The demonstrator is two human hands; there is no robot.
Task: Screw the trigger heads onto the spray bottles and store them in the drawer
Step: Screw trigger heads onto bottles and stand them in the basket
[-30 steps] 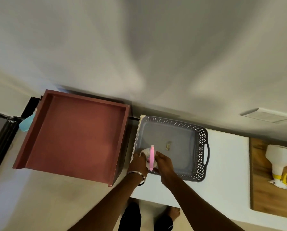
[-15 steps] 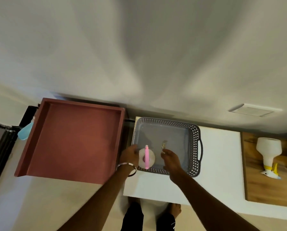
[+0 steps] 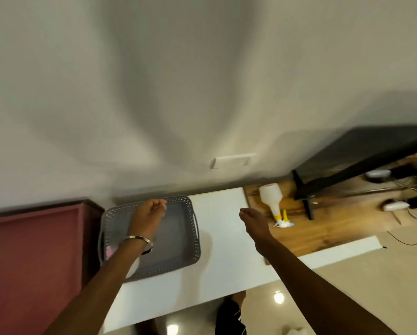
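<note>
The left hand (image 3: 151, 211) hangs over the far side of the grey perforated basket (image 3: 193, 238), fingers loosely curled; motion blur hides whether its grip pinches anything small, so I cannot tell. The right hand (image 3: 252, 221) is over the white desk (image 3: 222, 262), fingers held together and extended, holding nothing, pointing toward the white spray bottle (image 3: 271, 198). That bottle lies on its side on the wooden surface (image 3: 323, 228) just past the desk's right edge, its yellow-collared trigger head (image 3: 283, 220) at the near end; whether the head is fully screwed on cannot be read. In the basket's near-left corner, mostly hidden under the left forearm, a pink-and-white bottle (image 3: 110, 250) shows. The reddish drawer (image 3: 33, 250) stands open to the left of the basket.

The step in hand looks like a reach for the white bottle. To do it well, take it round the body rather than the narrow neck so it does not roll, bring it upright, then steady the body with one hand while the other checks or turns the collar before it goes to the drawer.
</note>
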